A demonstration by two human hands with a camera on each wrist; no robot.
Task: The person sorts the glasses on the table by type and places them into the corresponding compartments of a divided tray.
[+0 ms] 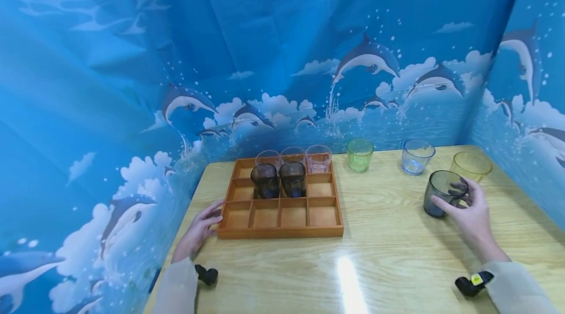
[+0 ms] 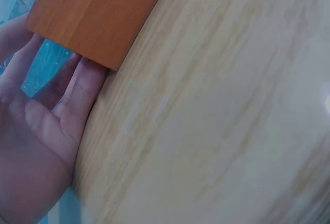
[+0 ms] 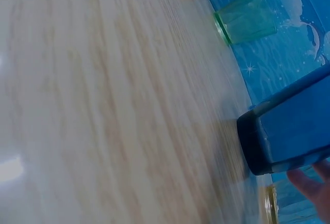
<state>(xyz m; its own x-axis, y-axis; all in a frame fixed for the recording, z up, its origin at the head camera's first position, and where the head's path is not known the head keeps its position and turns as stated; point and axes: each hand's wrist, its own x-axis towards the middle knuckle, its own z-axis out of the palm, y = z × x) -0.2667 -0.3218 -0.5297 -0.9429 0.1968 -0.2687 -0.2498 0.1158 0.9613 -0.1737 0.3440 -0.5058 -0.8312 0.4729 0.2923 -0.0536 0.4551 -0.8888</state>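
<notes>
Clearly, on the head view, I have the right hand (image 1: 475,213) gripping the grey cup (image 1: 434,198), thumb on its near side, fingers round its right, just in front of the yellow cup (image 1: 474,169). I judge the grey cup stiff, fairly light and smooth enough to slip, perhaps breakable; its upper wall, under the rim, looks the best hold, with thumb opposing fingers and no hard squeeze. The tray (image 1: 282,232) holds five cups: three clear cups (image 1: 319,161) in the back row, towards the right, and two dark cups (image 1: 266,187) in the middle row's central compartments. The green cup (image 1: 359,157) and blue cup (image 1: 417,158) stand apart on the worktop (image 1: 384,235).

On the left wrist view, the left hand (image 2: 44,131) lies with fingers loosely extended against the tray's side, not wrapped round it.

On the right wrist view, fingertips touch the grey cup's wall; I cannot tell whether its thick base meets the worktop.
</notes>
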